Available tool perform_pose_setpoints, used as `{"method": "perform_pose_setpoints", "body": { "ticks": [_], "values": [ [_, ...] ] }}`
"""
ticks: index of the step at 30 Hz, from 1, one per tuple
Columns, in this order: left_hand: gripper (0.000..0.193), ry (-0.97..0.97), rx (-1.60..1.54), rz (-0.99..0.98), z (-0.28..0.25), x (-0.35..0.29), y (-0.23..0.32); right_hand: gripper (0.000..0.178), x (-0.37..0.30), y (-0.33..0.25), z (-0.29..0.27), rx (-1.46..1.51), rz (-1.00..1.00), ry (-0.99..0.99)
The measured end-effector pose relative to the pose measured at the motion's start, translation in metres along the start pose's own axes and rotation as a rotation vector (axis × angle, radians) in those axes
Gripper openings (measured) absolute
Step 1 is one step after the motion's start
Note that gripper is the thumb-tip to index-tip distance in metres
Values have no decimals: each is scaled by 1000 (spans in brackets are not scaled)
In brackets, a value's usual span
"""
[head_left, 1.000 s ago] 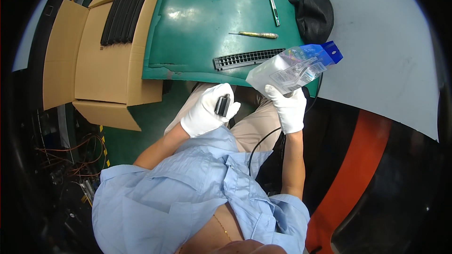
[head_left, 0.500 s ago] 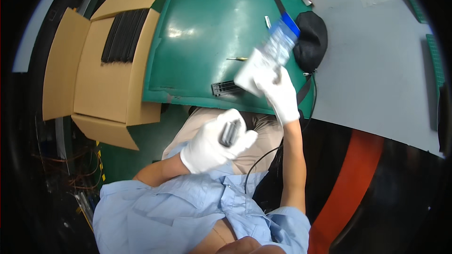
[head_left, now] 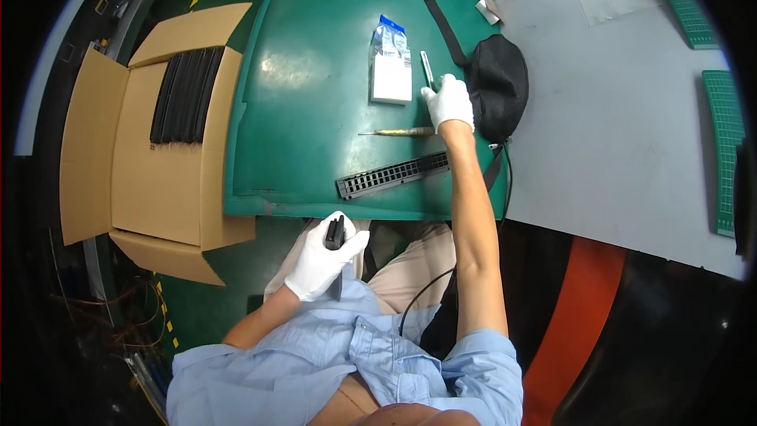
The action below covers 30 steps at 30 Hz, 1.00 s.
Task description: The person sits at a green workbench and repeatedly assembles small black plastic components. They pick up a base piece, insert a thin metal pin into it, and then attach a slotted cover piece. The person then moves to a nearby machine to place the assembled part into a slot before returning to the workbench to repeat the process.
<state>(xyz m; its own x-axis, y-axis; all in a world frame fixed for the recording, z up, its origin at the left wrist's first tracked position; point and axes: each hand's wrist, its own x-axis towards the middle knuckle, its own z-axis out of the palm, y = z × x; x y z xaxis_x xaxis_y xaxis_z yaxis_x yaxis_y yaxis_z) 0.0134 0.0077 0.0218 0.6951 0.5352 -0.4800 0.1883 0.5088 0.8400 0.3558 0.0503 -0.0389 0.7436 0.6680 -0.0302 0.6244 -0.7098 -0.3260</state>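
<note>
My left hand [head_left: 323, 256], in a white glove, is closed around a narrow black plastic piece [head_left: 336, 233] just off the mat's front edge, above my lap. My right hand [head_left: 452, 105], also gloved, reaches over the mat with thumb and fingers apart. Between them lies the lower end of a slim white pen-like tool [head_left: 426, 67]. Left of this hand is a clear bag with a blue top and white contents [head_left: 391, 75]. A thin screwdriver [head_left: 398, 132] lies nearer me, and nearer still a long black slotted plastic strip [head_left: 386, 177], its right end by my right forearm.
The green mat [head_left: 307, 110] covers the table. A black mesh pouch [head_left: 498, 87] with a strap and cable lies right of my hand. An open cardboard box [head_left: 158, 181] holding black strips stands left. A grey table [head_left: 599, 134] adjoins at right.
My right hand has let go of the bag, which now lies on the mat, and has moved to the pen-like tool. My left hand still holds the black piece. The view has shifted slightly.
</note>
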Motion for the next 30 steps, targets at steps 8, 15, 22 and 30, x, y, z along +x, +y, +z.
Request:
{"method": "perform_pose_setpoints", "body": {
  "ticks": [8,15,22,30],
  "values": [
    [26,94,110,182,2,-1,5,40,17,18,-11,230,258,-298],
    [23,178,234,257,-4,4,8,29,-18,-15,1,157,-271,109],
    [24,182,202,265,-4,2,3,34,-28,-19,-4,-20,-261,88],
    [26,214,215,377,3,2,7,13,-69,-10,8,-233,-779,-61]
  ]
}}
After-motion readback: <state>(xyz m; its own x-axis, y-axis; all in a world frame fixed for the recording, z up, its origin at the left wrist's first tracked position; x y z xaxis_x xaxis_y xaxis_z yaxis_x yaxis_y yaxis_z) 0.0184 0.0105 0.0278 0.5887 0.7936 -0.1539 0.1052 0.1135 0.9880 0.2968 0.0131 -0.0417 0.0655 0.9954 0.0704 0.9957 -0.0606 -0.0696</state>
